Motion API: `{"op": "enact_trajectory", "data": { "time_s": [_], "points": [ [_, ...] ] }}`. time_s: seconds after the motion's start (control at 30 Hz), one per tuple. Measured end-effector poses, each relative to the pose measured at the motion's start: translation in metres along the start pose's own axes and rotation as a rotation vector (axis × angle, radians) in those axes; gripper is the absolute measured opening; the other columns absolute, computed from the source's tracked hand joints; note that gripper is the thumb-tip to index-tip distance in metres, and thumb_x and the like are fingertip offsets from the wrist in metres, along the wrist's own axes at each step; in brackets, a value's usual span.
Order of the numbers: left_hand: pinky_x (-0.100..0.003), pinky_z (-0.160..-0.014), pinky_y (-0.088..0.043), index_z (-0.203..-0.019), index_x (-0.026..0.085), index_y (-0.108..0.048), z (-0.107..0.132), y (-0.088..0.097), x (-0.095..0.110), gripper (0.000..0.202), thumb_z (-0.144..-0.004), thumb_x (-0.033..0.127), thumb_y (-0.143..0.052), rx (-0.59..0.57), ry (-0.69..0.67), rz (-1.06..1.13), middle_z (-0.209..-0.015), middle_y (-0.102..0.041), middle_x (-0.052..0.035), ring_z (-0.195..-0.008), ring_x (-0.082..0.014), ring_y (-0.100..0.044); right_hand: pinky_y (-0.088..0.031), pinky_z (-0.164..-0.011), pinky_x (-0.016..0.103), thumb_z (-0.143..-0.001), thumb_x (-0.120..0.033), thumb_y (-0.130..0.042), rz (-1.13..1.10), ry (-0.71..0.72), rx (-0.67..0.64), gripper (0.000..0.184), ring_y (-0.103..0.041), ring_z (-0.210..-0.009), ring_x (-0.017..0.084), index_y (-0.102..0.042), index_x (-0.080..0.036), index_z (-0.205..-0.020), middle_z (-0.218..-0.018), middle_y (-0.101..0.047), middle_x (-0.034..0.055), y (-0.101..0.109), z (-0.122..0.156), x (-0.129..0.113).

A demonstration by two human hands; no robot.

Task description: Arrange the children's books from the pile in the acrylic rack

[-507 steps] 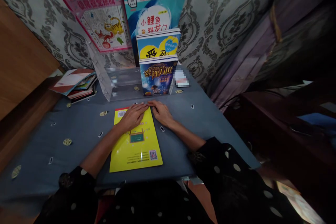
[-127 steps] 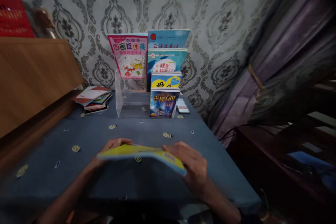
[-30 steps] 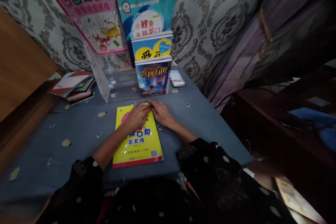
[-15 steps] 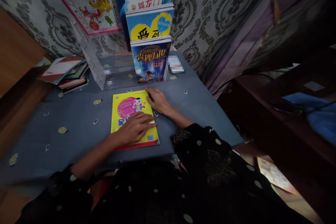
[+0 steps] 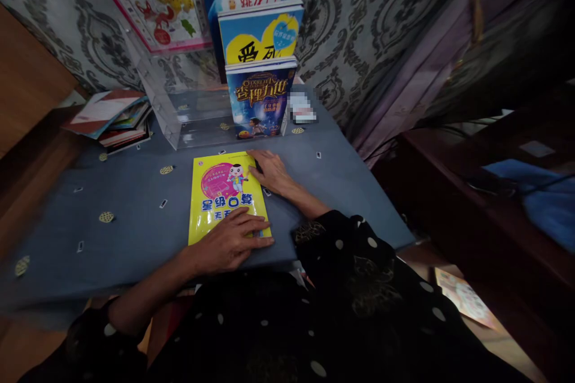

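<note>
A yellow workbook lies face up on the blue-grey tablecloth in front of me. My left hand rests flat on its near edge, fingers spread and pointing right. At the book's far right corner my right hand lies with its fingers stretched out, touching the cover. Neither hand grips anything.
A clear acrylic stand at the back holds upright books, the front one dark blue. A loose pile of books lies at the left. Patterned wallpaper is behind, a curtain and dark furniture to the right.
The left hand has slid down the cover from the book's far edge to its near edge. The right hand stays at the far right corner. The view has tilted down slightly.
</note>
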State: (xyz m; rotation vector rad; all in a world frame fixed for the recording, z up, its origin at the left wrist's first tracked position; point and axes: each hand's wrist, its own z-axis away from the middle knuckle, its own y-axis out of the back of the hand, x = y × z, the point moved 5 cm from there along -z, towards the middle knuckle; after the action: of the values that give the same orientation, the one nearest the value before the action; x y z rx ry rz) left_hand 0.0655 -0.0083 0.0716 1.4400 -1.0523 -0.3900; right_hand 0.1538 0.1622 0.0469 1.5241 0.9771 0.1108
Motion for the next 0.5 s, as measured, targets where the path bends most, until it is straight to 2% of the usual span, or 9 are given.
{"op": "enact_trajectory", "data": {
  "time_s": [0.27,0.4,0.5],
  "points": [
    [-0.051,-0.115,-0.032,-0.126,0.028,-0.059,0.0014,-0.003,0.0006,0.038,-0.093,0.012,-0.048,0.001,0.006,-0.013,-0.135,-0.06,-0.0061,-0.127,-0.0205,-0.052,-0.039,-0.099,0.044,-0.093,-0.022,-0.049,0.043,0.019,-0.002,0.039,-0.05,-0.125,0.029,-0.055,-0.013,-0.131,-0.14,-0.056,0.014,0.0008,0.0022,-0.0036],
    [-0.05,-0.112,-0.037,-0.127,0.022,-0.056,0.0007,-0.0028,0.0017,0.03,-0.097,0.025,-0.05,0.06,0.03,-0.044,-0.128,-0.064,-0.0086,-0.121,-0.0214,-0.057,-0.039,-0.099,0.045,-0.094,-0.023,-0.049,0.052,0.02,-0.008,0.038,-0.049,-0.125,0.03,-0.056,-0.013,-0.13,-0.141,-0.055,0.0147,0.0009,0.0028,-0.0039],
    [-0.047,-0.106,-0.045,-0.12,0.017,-0.058,-0.0001,-0.0024,0.0031,0.026,-0.098,0.028,-0.05,0.124,0.07,-0.073,-0.122,-0.066,-0.0102,-0.115,-0.0223,-0.06,-0.039,-0.099,0.044,-0.094,-0.023,-0.049,0.045,0.021,-0.011,0.038,-0.049,-0.126,0.029,-0.057,-0.012,-0.129,-0.141,-0.055,0.0144,0.001,0.0027,-0.0041]
  ]
}}
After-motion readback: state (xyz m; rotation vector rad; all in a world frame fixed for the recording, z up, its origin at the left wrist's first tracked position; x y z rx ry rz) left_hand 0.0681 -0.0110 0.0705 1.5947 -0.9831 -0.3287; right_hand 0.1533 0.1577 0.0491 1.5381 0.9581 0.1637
